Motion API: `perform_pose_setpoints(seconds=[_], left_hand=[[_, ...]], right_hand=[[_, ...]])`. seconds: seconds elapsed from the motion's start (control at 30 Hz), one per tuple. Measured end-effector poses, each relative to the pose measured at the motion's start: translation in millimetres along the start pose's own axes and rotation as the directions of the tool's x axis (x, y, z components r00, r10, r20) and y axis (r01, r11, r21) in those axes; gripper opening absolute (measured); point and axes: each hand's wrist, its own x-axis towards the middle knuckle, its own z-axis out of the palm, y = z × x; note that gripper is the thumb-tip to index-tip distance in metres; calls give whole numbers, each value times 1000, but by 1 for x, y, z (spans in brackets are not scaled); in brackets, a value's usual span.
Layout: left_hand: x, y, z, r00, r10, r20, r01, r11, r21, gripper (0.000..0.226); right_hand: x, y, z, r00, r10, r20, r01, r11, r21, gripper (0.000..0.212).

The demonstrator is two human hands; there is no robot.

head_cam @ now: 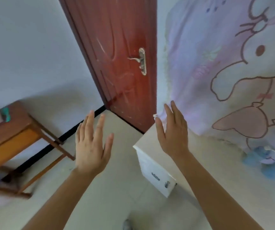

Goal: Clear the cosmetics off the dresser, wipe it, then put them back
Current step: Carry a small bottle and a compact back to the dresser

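Dresser first: the white wooden dresser (pixel 153 170) with dark drawer handles stands at the right, its pale top running under the right arm toward the far-left corner by the door. I can't make out any cosmetics on it, just a blurry blue patch (pixel 257 157) at the far edge under the curtain, and I can't tell what that is.

Right hand (pixel 175 135) hovers over the top's far-left corner, fingers straight and spread, holding nothing. Left hand (pixel 92 146) is off the left edge, over the floor, also splayed and empty, so the right is nearer for whatever the top needs next.

Further left, a brown wooden side table (pixel 17 130) carries some blurred bits, including a teal thing (pixel 5 113) — possibly the cosmetics, but that's a guess. Behind it all are a red-brown door (pixel 122 55) and a lilac cartoon-print curtain (pixel 224 72).
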Motion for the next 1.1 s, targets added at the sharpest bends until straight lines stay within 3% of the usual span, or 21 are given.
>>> perform_pose_setpoints(seconds=[0.17,0.37,0.53,0.67,0.97,1.1], left_hand=[[-63,-131,-83,967,-215,-140,238,955,178,58],[-140,-279,-171,885,-404,-231,460,836,300,60],[-172,-385,-225,824,-485,-293,564,750,346,62],[-167,-457,-244,818,-502,-283,575,736,357,63],[-130,-617,-190,804,-583,-122,583,730,355,61],[-89,-701,-166,759,-647,-73,618,680,395,63]], right_hand=[[5,-150,103,937,-334,106,323,941,104,53],[-25,-336,223,745,-632,215,595,774,215,59],[-50,-461,303,656,-702,277,633,712,305,65],[-49,-522,354,624,-725,290,645,688,333,66],[-3,-560,501,607,-694,388,624,718,308,66],[43,-592,592,604,-660,447,595,746,299,69]])
